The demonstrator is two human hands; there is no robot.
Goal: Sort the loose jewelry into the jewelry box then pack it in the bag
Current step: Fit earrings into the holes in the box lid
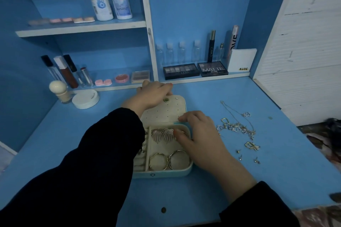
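Jewelry box sits open on the desk; our left hand grips its lid, right hand curls inside, grasp unclear; we should lay pieces flat, untangle chains first

Open jewelry box
Left hand grips the lid at 12 o'clock; loose jewelry lies at the box's 3 o'clock.
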